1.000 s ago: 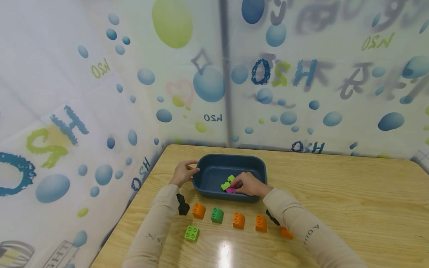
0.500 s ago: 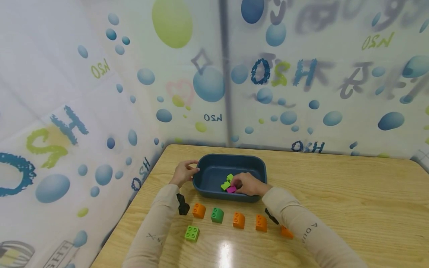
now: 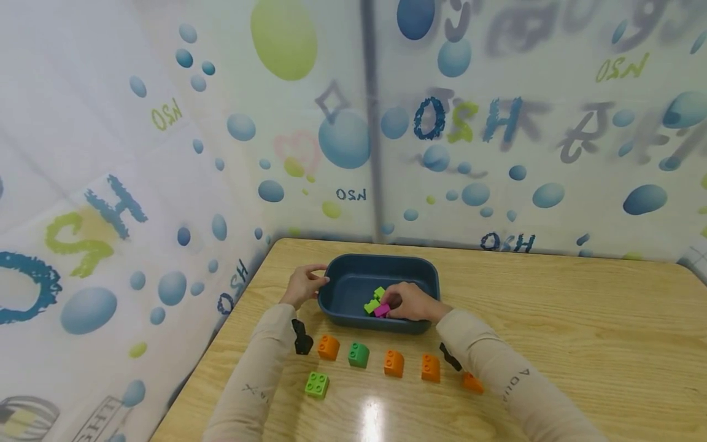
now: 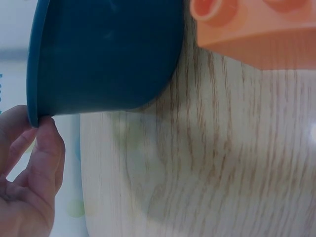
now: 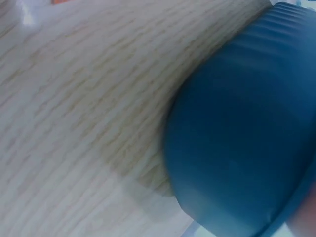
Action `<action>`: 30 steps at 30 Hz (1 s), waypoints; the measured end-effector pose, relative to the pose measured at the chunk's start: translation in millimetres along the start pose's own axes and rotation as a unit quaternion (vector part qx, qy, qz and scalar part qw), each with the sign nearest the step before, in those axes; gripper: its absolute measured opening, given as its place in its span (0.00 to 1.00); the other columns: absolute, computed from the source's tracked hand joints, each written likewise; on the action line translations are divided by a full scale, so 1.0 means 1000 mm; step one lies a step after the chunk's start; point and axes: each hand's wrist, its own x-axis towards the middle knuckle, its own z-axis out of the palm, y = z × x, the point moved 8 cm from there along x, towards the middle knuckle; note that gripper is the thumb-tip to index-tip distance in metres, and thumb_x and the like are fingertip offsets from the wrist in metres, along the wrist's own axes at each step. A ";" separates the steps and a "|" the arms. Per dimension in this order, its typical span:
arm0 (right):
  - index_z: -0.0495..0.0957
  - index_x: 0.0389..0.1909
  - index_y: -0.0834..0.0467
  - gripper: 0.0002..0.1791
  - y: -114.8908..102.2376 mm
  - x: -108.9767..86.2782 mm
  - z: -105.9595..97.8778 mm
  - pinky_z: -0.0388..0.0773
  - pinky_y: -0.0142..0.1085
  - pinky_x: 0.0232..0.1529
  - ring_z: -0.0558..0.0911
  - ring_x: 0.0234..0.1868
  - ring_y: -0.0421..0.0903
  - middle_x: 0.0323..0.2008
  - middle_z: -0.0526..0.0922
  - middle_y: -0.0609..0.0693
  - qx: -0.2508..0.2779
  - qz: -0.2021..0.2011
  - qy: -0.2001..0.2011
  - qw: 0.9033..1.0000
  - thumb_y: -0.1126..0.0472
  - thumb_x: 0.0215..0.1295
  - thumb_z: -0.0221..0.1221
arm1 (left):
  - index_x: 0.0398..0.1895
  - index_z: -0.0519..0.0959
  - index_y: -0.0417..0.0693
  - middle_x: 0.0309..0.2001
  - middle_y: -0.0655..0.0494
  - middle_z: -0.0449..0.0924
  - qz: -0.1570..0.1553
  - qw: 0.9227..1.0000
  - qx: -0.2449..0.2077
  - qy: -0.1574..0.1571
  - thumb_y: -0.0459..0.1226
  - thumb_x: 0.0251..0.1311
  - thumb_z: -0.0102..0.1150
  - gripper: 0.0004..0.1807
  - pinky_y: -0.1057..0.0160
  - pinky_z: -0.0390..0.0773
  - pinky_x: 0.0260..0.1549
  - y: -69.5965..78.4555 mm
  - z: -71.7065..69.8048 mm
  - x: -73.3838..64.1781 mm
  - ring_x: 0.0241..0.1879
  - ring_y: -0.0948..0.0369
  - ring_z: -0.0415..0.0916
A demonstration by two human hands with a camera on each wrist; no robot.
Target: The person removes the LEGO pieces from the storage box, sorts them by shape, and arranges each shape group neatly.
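Observation:
A dark blue tub [image 3: 342, 320] stands on the table. My left hand [image 3: 302, 285] pinches its left rim; in the left wrist view the thumb and fingers of the left hand [image 4: 34, 173] close on the edge of the tub [image 4: 108, 54]. My right hand [image 3: 411, 302] reaches inside the tub with curled fingers and holds a magenta building block [image 3: 382, 310], its fingertips partly hidden. Lime green blocks [image 3: 372, 306] lie beside it. In the right wrist view the tub's outer wall [image 5: 237, 133] hides most of the hand.
In front of the tub, a row holds orange blocks [image 3: 393, 363] and a green block [image 3: 358, 355]. A lime block [image 3: 317, 385] lies nearer. The right sleeve partly covers another orange block [image 3: 472, 383]. Patterned curtains [image 3: 469, 184] hang behind the wooden table [image 3: 552, 319].
The magenta block has shifted slightly upward and tilted at my right fingertips, and a lime block has moved a little left. My left hand stays on the rim.

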 end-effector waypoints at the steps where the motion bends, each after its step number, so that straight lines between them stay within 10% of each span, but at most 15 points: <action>1: 0.77 0.36 0.65 0.11 0.000 0.000 -0.002 0.76 0.34 0.38 0.79 0.36 0.46 0.34 0.80 0.54 0.005 0.001 0.001 1.000 0.70 0.49 0.62 | 0.53 0.72 0.42 0.34 0.40 0.76 0.000 1.000 0.001 0.000 0.31 0.56 0.56 0.20 0.60 0.79 0.25 0.000 0.000 0.000 0.26 0.56 0.75; 30: 0.73 0.39 0.66 0.13 -0.040 -0.033 -0.022 0.75 0.38 0.39 0.76 0.35 0.47 0.35 0.77 0.54 0.132 -0.044 0.096 0.986 0.64 0.53 0.61 | 0.53 0.72 0.42 0.33 0.41 0.76 0.004 1.000 -0.001 0.002 0.31 0.55 0.57 0.20 0.61 0.78 0.22 -0.001 0.000 0.001 0.25 0.57 0.75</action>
